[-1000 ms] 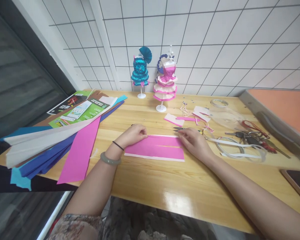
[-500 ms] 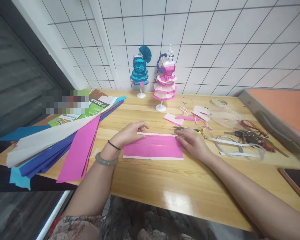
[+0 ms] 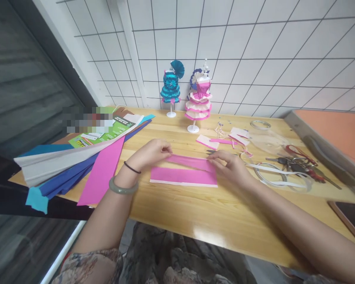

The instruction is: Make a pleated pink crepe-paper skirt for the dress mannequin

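Between my two hands a pink paper strip (image 3: 189, 161) is held up off the table by its ends. My left hand (image 3: 156, 152) pinches its left end, fingers closed. The thumb and fingers of my right hand (image 3: 228, 165) grip the right end. Just below, a second pink paper strip (image 3: 180, 176) with a white lower edge lies flat on the wood. Scissors (image 3: 210, 151) lie behind my right hand, which partly covers them. Pink and white paper scraps (image 3: 207, 141) sit a little farther back.
Folded coloured paper sheets (image 3: 102, 167) spread over the left side. Two small dress forms, one in a teal dress (image 3: 170, 87) and one in a pink and white dress (image 3: 198, 105), stand near the tiled wall. Tape rolls (image 3: 260, 124), keys (image 3: 296, 165) and a phone (image 3: 350, 219) lie rightward.
The upper pink strip has come up and away from the lower one, with a gap of table now showing between them. Both hands have lifted slightly with it.
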Motion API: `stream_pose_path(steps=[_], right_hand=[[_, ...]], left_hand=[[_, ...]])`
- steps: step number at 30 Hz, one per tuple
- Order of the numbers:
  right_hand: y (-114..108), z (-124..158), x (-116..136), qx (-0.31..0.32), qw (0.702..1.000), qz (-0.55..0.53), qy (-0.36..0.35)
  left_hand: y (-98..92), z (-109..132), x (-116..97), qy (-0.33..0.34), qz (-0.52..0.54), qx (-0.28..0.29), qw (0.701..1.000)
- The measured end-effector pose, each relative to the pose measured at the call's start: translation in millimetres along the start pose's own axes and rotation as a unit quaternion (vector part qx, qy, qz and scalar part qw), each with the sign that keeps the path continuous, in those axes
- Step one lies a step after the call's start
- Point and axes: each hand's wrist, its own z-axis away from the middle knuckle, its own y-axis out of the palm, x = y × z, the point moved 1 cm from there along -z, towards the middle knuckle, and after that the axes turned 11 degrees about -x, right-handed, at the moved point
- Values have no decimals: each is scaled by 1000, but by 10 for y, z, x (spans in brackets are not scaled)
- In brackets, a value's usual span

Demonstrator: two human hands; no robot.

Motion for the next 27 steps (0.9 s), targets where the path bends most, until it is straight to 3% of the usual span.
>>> stream_pose_path(steps=[3,10,16,20,23,27], right_hand=[[-88,-8,82,46,997,-19,61],[-168,31,185,66,998,-6,11],[-147,98,138,-13,993,24,-112],[-181,187,159,-19,990,36,-134],[-228,255,224,-1,996,10,-88],[-263,309,313,44,994,-66,81]], left_hand=[[-78,127,-20,-45,43,25,998],[-116,320,10,-79,76,21,994],[0,346,-1,19,47,-88,995],[67,464,-43,44,32,-143,988],[89,578,-83,8,74,-131,989],[93,703,-94,-118,173,-85,974]])
